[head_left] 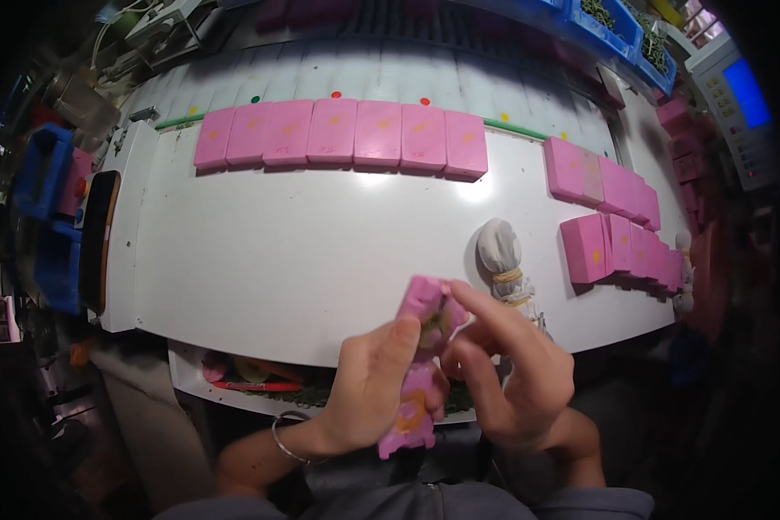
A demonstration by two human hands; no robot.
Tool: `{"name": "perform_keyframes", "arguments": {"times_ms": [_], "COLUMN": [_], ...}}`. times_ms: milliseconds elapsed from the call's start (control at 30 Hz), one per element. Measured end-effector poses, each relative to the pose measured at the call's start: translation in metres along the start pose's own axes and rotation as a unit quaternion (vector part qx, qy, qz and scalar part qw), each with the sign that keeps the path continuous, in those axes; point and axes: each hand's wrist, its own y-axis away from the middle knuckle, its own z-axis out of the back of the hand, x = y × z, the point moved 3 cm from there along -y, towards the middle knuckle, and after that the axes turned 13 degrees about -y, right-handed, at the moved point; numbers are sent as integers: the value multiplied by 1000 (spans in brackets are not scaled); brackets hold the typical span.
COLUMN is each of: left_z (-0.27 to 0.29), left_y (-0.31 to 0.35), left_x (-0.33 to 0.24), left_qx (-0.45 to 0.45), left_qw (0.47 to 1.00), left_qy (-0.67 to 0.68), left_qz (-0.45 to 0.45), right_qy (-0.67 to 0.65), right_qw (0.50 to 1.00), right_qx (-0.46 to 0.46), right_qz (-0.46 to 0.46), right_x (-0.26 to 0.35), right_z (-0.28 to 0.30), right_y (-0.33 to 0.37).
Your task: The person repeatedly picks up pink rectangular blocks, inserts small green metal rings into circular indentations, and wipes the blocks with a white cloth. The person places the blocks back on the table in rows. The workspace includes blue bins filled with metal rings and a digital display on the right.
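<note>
Now my left hand [368, 381] is gripping a seemingly unfinished pink piece [422, 299], my loosely curled right hand [529, 390] touching its tip.

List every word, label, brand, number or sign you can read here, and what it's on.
None can be read.
Row of seven pink blocks: yellow marks and faint reddish scrawls, too small and blurred.
Lower row of pink blocks at right: yellow marking on the nearest, not legible.
Control unit with a blue screen: screen and keys too blurred.
Pink piece in the left hand: orange marking, no legible characters.
</note>
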Motion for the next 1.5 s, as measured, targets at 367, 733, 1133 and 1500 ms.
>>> {"name": "perform_keyframes", "arguments": {"times_ms": [367,733,1133,1500], "left_z": [6,6,20,8], "left_y": [3,-1,-9,13], "left_x": [-7,-6,-5,-30], "left_qx": [-25,-24,56,-65], "left_qw": [990,979,992,889], "left_qy": [-125,-188,-62,-283], "left_qz": [-67,-81,-98,-354], "right_qy": [-294,-252,-340,-205], "right_qw": [935,926,929,978], "right_qx": [-16,71,-83,9], "right_qz": [-197,-273,-122,30], "right_x": [-8,-8,2,-2], "right_z": [2,15,18,12], "right_y": [0,-4,4,21]}}
